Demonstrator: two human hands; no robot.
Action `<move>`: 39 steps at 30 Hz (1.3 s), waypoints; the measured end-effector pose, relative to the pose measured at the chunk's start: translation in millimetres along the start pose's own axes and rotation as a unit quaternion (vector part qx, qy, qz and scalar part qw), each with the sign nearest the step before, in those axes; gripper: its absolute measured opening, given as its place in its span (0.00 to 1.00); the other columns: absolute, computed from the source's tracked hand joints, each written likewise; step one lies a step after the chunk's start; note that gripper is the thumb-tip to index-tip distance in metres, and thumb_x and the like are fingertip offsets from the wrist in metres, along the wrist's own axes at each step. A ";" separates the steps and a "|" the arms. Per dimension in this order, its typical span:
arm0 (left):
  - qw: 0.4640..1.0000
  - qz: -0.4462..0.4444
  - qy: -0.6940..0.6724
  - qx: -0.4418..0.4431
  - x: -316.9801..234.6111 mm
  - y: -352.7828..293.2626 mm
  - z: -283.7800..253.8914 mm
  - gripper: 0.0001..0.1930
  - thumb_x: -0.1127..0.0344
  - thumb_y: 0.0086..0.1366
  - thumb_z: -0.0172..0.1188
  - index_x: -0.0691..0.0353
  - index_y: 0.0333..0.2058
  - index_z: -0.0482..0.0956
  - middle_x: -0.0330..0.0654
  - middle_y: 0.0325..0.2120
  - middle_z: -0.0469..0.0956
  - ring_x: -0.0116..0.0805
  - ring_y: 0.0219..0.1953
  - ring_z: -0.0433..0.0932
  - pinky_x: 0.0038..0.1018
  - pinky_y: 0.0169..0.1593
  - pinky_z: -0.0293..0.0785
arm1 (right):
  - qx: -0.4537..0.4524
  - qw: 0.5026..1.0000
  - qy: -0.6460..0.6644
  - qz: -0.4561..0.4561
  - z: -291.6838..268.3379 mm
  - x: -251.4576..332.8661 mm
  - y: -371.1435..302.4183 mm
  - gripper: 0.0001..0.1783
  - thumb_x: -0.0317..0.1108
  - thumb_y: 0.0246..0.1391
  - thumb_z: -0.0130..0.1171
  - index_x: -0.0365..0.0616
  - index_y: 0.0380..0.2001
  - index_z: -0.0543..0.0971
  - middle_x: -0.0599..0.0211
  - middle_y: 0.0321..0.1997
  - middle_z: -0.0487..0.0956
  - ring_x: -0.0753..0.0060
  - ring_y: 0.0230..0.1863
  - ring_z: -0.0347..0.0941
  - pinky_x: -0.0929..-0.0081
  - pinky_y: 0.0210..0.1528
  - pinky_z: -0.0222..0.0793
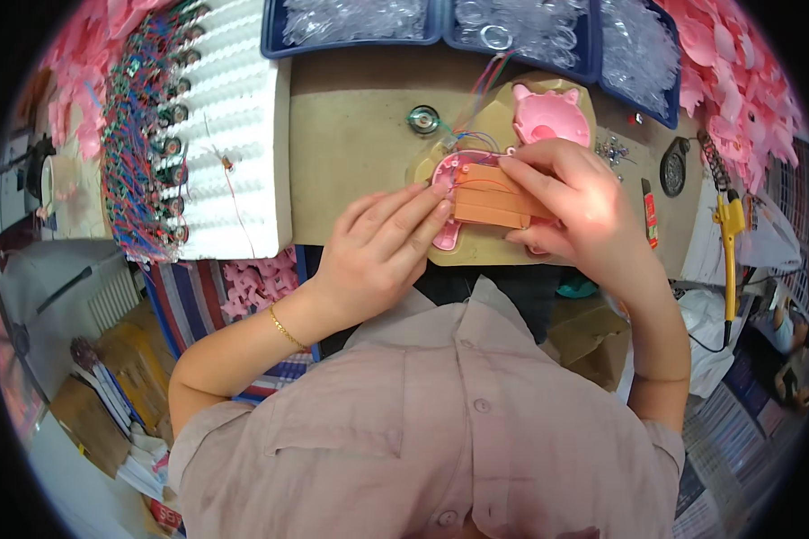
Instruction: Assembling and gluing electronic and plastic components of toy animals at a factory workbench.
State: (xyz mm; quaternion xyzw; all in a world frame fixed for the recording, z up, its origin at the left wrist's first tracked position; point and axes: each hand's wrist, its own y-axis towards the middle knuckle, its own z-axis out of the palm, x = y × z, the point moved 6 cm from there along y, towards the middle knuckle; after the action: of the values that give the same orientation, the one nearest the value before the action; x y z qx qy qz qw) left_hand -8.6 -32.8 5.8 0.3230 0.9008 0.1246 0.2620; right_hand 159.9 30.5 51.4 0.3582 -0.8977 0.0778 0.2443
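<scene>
A pink plastic shell (445, 235) lies in a tan shaped holder (476, 256), with a flat orange-brown block (490, 199) inside it. Thin coloured wires (478, 137) run out at the shell's far side, and a red wire crosses the block. My left hand (377, 238) rests its outstretched fingers on the shell's left edge, tips beside the block. My right hand (577, 196) curls round the right side, thumb near and fingers far, gripping the shell by the block's end; its palm hides that part. A pink pig-shaped half shell (553, 115) sits just beyond.
A small round speaker (422, 119) lies beyond my left hand. White foam tray (243, 135) with several wired speakers stands at left. Blue bins (355, 40) of clear plastic parts line the back. At right are small screws (612, 151) and a yellow soldering iron (729, 220).
</scene>
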 end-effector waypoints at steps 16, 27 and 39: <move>0.996 0.068 0.035 0.047 -13.1 67.4 5.5 0.19 0.59 0.55 0.62 0.57 0.46 0.79 0.32 0.47 0.77 0.31 0.48 0.72 0.29 0.47 0.66 | -0.072 0.991 -0.098 0.061 -5.9 -11.1 -32.9 0.22 0.37 0.39 0.68 0.41 0.40 0.78 0.66 0.33 0.73 0.61 0.34 0.69 0.69 0.39 0.64; 0.998 0.054 0.017 0.017 -17.9 64.5 11.0 0.17 0.63 0.55 0.63 0.59 0.45 0.80 0.34 0.47 0.78 0.30 0.47 0.73 0.29 0.47 0.66 | -0.146 0.983 -0.081 0.073 0.4 -3.0 -31.6 0.11 0.31 0.41 0.67 0.42 0.26 0.75 0.65 0.28 0.72 0.60 0.32 0.68 0.65 0.36 0.62; 0.998 0.035 -0.005 0.042 -14.5 65.5 10.4 0.18 0.68 0.57 0.61 0.58 0.48 0.79 0.35 0.49 0.77 0.30 0.46 0.75 0.27 0.47 0.66 | -0.191 0.967 -0.075 0.154 -11.7 -10.2 -40.5 0.20 0.35 0.38 0.70 0.41 0.37 0.79 0.69 0.29 0.73 0.63 0.32 0.68 0.67 0.37 0.65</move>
State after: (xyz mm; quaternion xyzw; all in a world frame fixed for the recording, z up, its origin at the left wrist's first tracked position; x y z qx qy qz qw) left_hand 40.4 8.2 28.6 0.3661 0.8920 0.0941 0.2478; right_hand 198.3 10.8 55.1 0.1673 -0.9559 -0.0857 0.2255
